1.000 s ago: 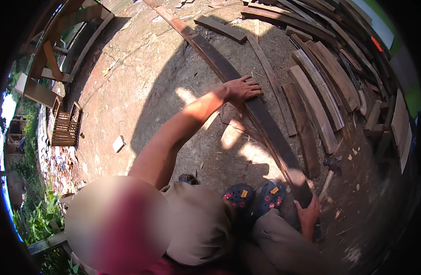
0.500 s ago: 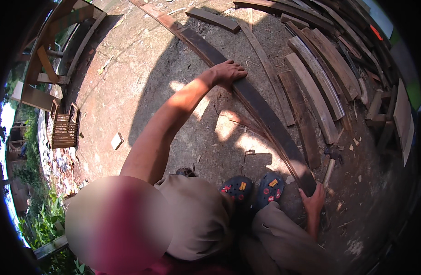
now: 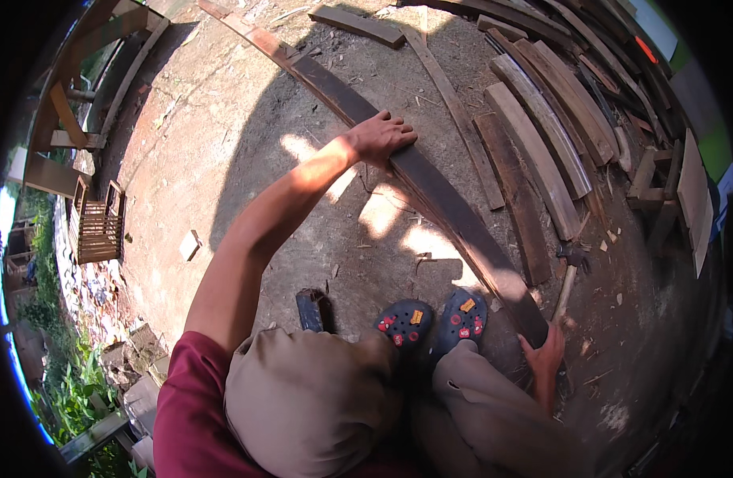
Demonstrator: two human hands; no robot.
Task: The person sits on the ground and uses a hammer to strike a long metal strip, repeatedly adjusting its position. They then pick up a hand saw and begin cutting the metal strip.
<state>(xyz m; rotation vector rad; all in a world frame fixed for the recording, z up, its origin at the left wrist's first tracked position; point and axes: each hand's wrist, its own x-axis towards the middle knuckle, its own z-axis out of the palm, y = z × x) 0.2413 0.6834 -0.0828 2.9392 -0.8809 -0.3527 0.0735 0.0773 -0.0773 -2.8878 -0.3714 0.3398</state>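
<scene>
Hands on the timber now: the left hand point(image 3: 380, 137) is stretched far out, fingers spread and lying flat on top of the long dark plank point(image 3: 430, 191), palm pressing down rather than gripping. The right hand point(image 3: 544, 356) sits at the plank's near end, just beside the person's knee, fingers curled around the edge of the board, though how tightly I cannot tell from this angle. The plank itself lies on the bare dirt ground point(image 3: 223, 159), running from the near right away toward the top left, partly in the person's shadow. Two dark clogs point(image 3: 430, 319) stand right against it. A hammer point(image 3: 569, 271) lies just to the right, untouched, and weathered boards point(image 3: 542, 143) are stacked beyond. As for progress, the plank looks steadied and held at both points, but no tool is in hand.
</scene>
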